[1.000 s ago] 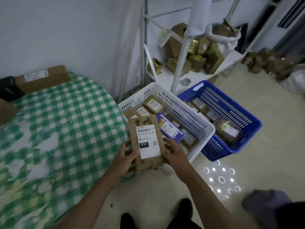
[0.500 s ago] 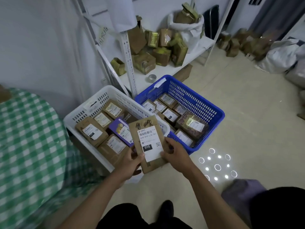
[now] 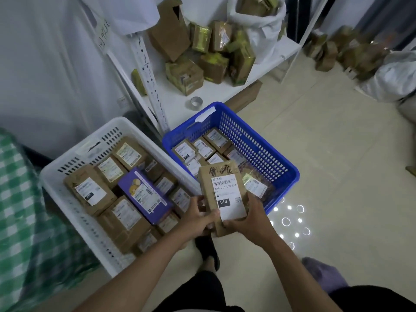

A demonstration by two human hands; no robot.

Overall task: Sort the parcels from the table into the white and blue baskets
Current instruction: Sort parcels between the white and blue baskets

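I hold a brown cardboard parcel (image 3: 221, 188) with a white label reading 010 in both hands. My left hand (image 3: 198, 218) grips its lower left edge and my right hand (image 3: 248, 219) grips its lower right edge. The parcel hovers over the near corner of the blue basket (image 3: 265, 149), just right of the white basket (image 3: 74, 217). Both baskets stand side by side on the floor and hold several labelled parcels. A purple box (image 3: 144, 195) lies in the white basket.
The green checked tablecloth of the table (image 3: 20, 221) hangs at the left edge. A white shelf (image 3: 225, 91) behind the baskets carries several cardboard boxes, a white sack (image 3: 263, 34) and a tape roll (image 3: 196, 102). More boxes and a sack lie at the far right.
The view has swung right, away from the table. The parcel in both hands has moved from over the white basket to over the near corner of the blue basket.
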